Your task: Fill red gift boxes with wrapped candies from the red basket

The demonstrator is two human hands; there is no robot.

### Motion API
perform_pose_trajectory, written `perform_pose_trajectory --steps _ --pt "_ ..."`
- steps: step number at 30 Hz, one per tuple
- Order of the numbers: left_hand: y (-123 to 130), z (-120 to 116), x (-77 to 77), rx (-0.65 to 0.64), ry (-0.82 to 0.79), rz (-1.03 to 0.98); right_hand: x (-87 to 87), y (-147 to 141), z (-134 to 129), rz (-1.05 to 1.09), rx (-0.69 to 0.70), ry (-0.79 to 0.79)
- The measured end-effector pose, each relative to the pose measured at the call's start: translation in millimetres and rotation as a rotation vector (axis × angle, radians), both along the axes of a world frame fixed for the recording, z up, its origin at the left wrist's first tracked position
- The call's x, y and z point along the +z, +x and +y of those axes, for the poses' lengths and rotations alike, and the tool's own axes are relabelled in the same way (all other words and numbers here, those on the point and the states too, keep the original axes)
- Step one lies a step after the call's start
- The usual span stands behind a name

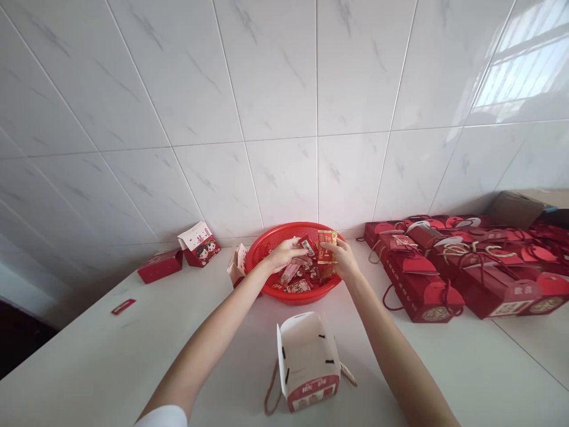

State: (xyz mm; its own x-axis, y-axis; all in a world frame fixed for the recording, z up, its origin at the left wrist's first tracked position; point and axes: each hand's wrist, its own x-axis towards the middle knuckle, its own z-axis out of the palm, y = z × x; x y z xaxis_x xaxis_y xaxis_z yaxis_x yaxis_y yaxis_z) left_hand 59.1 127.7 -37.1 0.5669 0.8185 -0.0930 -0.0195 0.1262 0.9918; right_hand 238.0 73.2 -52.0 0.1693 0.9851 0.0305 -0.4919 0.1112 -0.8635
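Taking the red plastic basket (288, 228) on the white counter (89, 367) as my clock centre, I work left to right. At 8 o'clock lies a small red card (123, 306); at 9, a flat red box (160, 265) and a small printed box (198, 244). My left hand (284, 255) curls over the small packets (299, 286) inside the basket, though I cannot tell whether its grip pinches one. At 6 sits an open white-lined box (306, 362) with rope handles. My right hand (341, 259) pinches a red-and-gold packet (326, 246) upright at the rim. At 3, red gift boxes (422, 296) crowd together. A slack pinch could drop that packet, and a careless elbow could snag the rope handles.
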Motion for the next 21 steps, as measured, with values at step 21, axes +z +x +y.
perform_pose_trajectory --steps 21 --pt "23.0 12.0 -5.4 -0.042 0.323 0.159 -5.5 -1.4 2.2 0.068 -0.057 0.036"
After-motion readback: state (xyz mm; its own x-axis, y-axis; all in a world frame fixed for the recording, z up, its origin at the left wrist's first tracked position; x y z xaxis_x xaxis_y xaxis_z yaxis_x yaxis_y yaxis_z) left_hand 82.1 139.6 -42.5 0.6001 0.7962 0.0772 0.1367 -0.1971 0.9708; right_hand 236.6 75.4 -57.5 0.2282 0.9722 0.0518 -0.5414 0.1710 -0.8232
